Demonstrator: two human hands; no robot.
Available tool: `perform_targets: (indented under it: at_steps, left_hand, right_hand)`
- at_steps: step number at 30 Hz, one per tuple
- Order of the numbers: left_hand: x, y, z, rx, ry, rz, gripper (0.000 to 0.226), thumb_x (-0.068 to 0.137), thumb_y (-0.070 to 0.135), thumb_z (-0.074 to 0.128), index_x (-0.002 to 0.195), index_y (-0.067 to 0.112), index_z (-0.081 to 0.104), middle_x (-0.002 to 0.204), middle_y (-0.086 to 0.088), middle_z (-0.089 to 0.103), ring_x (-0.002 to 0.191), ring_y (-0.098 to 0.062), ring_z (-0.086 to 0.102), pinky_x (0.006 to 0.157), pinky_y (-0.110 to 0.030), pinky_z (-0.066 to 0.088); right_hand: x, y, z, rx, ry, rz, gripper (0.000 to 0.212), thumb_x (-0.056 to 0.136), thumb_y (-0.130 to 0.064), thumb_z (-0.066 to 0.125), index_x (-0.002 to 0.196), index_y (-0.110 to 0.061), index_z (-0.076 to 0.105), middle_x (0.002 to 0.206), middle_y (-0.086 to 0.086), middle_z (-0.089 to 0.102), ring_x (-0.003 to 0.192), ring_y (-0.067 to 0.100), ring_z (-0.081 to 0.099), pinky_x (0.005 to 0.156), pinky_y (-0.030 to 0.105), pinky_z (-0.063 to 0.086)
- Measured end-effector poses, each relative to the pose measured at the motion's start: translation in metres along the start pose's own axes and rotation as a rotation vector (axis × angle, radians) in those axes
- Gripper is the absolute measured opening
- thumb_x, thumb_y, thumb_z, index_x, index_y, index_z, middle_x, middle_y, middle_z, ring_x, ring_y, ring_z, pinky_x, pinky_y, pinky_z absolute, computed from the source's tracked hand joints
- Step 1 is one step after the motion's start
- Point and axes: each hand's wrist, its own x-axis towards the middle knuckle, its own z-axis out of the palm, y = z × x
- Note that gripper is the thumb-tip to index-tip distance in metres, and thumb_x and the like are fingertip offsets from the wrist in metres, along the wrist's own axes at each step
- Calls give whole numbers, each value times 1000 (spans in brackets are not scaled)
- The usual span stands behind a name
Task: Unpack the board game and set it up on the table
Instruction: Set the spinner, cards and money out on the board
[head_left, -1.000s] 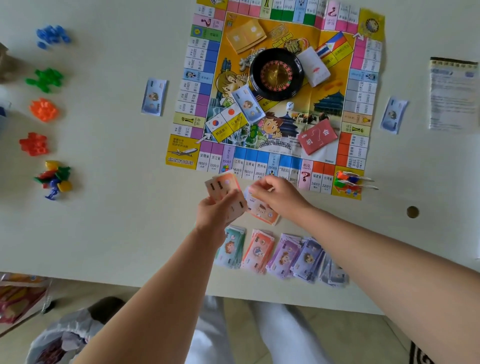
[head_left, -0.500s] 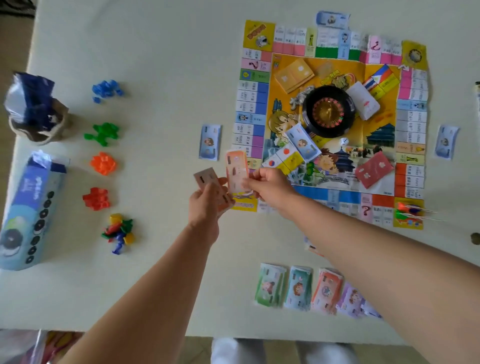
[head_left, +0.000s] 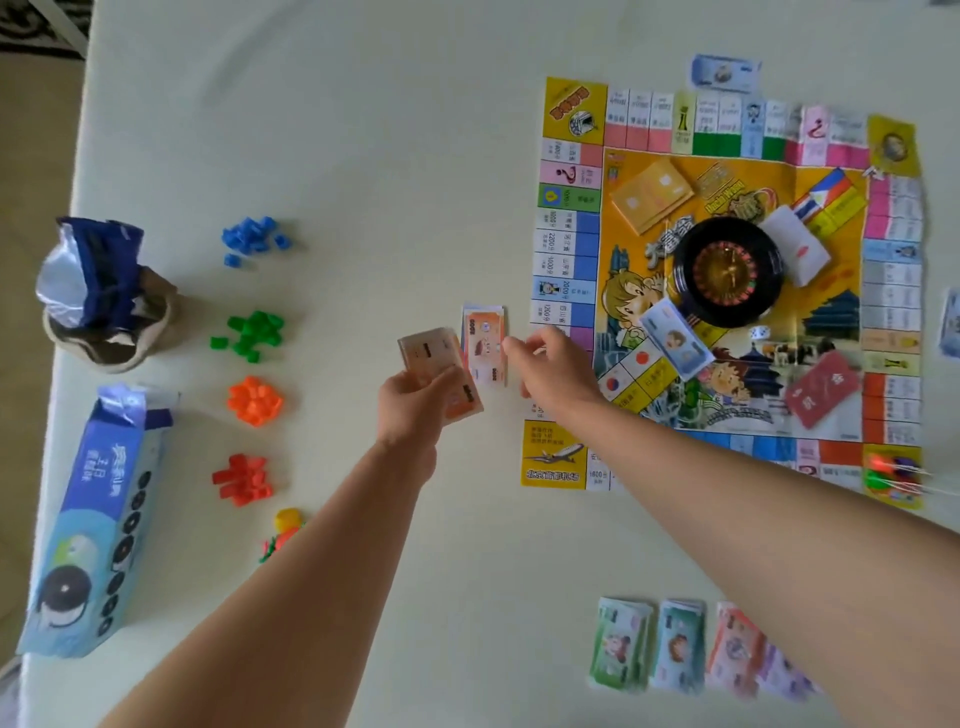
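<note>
The game board (head_left: 571, 457) lies flat at the right of the white table, with a black roulette wheel (head_left: 727, 270), card decks and a die on it. My left hand (head_left: 415, 410) grips a stack of orange banknotes (head_left: 431, 358) just left of the board. An orange banknote (head_left: 485, 345) lies flat on the table beside the board's left edge. My right hand (head_left: 558, 371) hovers next to it with its fingers apart, the index fingertip at the note's right edge. Sorted banknote stacks (head_left: 621, 644) lie in a row near the front edge.
Piles of small plastic houses run down the left: blue (head_left: 254, 239), green (head_left: 252, 332), orange (head_left: 254, 400), red (head_left: 241, 478), with mixed tokens (head_left: 283, 530) below. A blue carton (head_left: 88, 519) and a crumpled bag in a holder (head_left: 98, 291) sit at the table's left edge. Single notes lie around the board.
Both hands moved left and away from me, off the board's corner. The orange note my right hand held now lies on the table beside the board. The camera swung left.
</note>
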Motion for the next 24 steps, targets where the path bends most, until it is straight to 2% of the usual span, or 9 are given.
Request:
perform_targets:
  at_steps: [3, 6, 8, 12, 15, 17, 20, 22, 24]
  left_hand:
    - [0, 7, 14, 98, -80, 13, 11, 85, 3, 66, 88, 13, 69, 86, -9, 72, 81, -26, 69, 81, -39, 57]
    - [-1, 17, 35, 201, -170, 6, 10, 83, 5, 69, 91, 11, 69, 88, -10, 72, 81, -25, 69, 82, -40, 57]
    - [-2, 25, 49, 235, -190, 4, 14, 83, 7, 71, 97, 7, 70, 86, -8, 72, 77, -22, 70, 76, -36, 58]
    - [-3, 41, 82, 218, -205, 2, 7, 88, 8, 64, 93, 12, 67, 76, -3, 72, 64, -13, 70, 56, -23, 56]
    - [2, 49, 112, 314, -197, 23, 10, 88, 8, 63, 96, 13, 66, 82, -5, 71, 73, -18, 70, 64, -28, 57]
    - [5, 56, 135, 377, -195, 42, 10, 87, 9, 64, 87, 19, 65, 76, -1, 69, 68, -14, 67, 59, -25, 54]
    - [10, 66, 172, 404, -196, 48, 6, 86, 11, 67, 89, 16, 65, 74, 0, 68, 61, -11, 66, 55, -22, 54]
    - [19, 75, 199, 366, -171, 34, 2, 87, 14, 65, 89, 14, 65, 76, -3, 70, 62, -12, 68, 57, -22, 55]
    - [30, 84, 228, 327, -113, 14, 7, 86, 13, 59, 88, 15, 66, 81, -7, 71, 71, -19, 70, 68, -29, 58]
  right_hand:
    - [0, -2, -15, 214, -188, -120, 31, 91, -44, 57, 99, -14, 57, 75, 1, 61, 61, 10, 51, 64, 31, 43]
    - [11, -2, -34, 254, -112, -176, 17, 88, -29, 65, 96, -13, 61, 79, 0, 57, 70, 11, 52, 69, 30, 45]
    - [20, -3, -48, 270, -69, -179, 9, 87, -22, 66, 90, -14, 62, 78, -2, 58, 73, 11, 53, 73, 30, 48]
    - [38, 4, -85, 358, -59, -112, 10, 86, -18, 64, 79, -18, 58, 71, -4, 58, 61, 9, 50, 61, 26, 41]
    - [51, 13, -117, 397, -105, -83, 8, 85, -16, 62, 79, -13, 58, 66, -1, 56, 55, 12, 48, 55, 27, 39]
    - [62, 20, -137, 409, -105, -93, 4, 85, -15, 63, 84, -14, 60, 67, 0, 57, 55, 11, 49, 54, 26, 40]
    - [82, 30, -168, 396, -88, -77, 6, 86, -12, 65, 85, -14, 60, 64, -2, 61, 49, 8, 54, 49, 23, 42]
    - [98, 35, -194, 413, -62, -56, 6, 85, -10, 66, 83, -13, 61, 63, 0, 64, 52, 10, 59, 53, 27, 49]
    - [116, 39, -224, 522, -33, -27, 8, 86, -4, 65, 83, -10, 60, 69, 5, 65, 57, 15, 62, 60, 29, 55]
